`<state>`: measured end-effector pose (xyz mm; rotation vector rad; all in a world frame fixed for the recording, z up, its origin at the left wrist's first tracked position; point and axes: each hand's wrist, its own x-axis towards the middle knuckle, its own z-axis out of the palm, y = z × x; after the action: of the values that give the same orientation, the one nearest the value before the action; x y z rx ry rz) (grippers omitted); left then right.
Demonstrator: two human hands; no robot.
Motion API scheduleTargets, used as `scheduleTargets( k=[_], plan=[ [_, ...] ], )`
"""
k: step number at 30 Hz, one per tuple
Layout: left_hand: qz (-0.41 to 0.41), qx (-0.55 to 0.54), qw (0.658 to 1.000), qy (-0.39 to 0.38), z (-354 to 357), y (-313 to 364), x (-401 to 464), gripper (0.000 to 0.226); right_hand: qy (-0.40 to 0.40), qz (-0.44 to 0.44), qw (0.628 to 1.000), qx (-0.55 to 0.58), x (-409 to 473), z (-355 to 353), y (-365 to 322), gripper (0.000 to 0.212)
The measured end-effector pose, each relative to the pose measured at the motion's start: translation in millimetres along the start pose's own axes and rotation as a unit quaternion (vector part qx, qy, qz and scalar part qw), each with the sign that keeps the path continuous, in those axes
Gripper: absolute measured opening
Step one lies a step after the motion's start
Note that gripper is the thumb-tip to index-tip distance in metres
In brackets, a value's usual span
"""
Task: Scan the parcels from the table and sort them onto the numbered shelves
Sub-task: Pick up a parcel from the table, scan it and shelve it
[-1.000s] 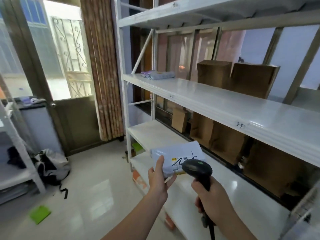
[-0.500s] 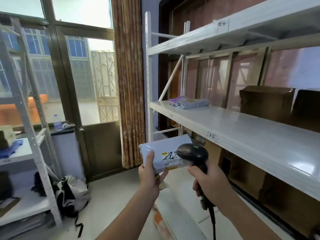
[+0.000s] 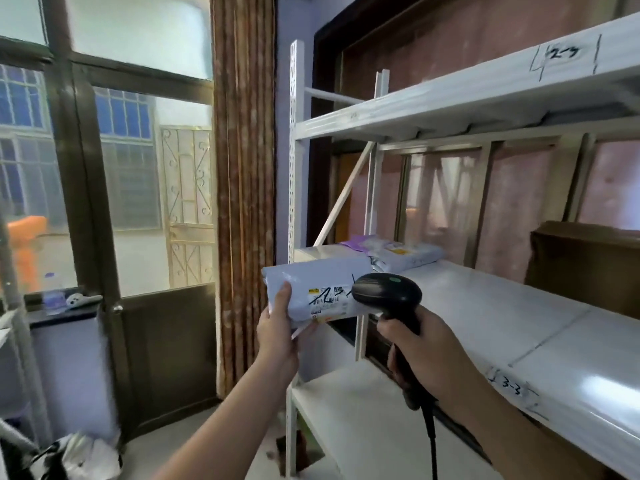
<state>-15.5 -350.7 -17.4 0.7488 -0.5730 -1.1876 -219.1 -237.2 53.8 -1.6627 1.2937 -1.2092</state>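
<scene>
My left hand (image 3: 277, 332) grips a pale grey poly-bag parcel (image 3: 311, 284) by its left end; the parcel has a white label with black handwriting. My right hand (image 3: 420, 348) holds a black barcode scanner (image 3: 388, 294), its head just right of the label and overlapping the parcel's right end. Both are held in front of the left end of a white shelf (image 3: 485, 306) marked 3-3. Another grey parcel (image 3: 405, 252) with a purple one lies at that shelf's far left end. The shelf above (image 3: 450, 105) is marked 2-3.
A brown cardboard box (image 3: 585, 261) stands on the 3-3 shelf at right. A lower shelf (image 3: 346, 410) sits below. A curtain (image 3: 244, 188), a door and windows are at left. A second white rack (image 3: 14, 327) and a bag (image 3: 79, 455) on the floor are far left.
My view has risen and turned left along the rack, from the lower shelves to the 3-3 level. Both hands came up with the parcel and scanner, keeping their grip.
</scene>
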Motion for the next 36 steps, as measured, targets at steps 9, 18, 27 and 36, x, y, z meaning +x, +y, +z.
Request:
scheduleTargets(
  k=[9, 18, 27, 36],
  plan=[
    [-0.115, 0.066, 0.98, -0.149, 72, -4, 147, 0.062, 0.168, 0.038, 0.985, -0.029, 81, 17, -5, 0.009],
    [-0.198, 0.069, 0.923, -0.321, 191, -68, 195, 0.082, 0.307, 0.084, 0.946, -0.065, 104, -15, 0, 0.011],
    [-0.178, 0.175, 0.895, -0.37, 287, -121, 231, 0.083, 0.359, 0.082, 0.923, -0.11, 126, -63, 8, 0.004],
    [-0.185, 0.273, 0.872, -0.362, 330, -141, 259, 0.038, 0.349, 0.128, 0.92, -0.123, 156, -81, 36, 0.007]
  ],
)
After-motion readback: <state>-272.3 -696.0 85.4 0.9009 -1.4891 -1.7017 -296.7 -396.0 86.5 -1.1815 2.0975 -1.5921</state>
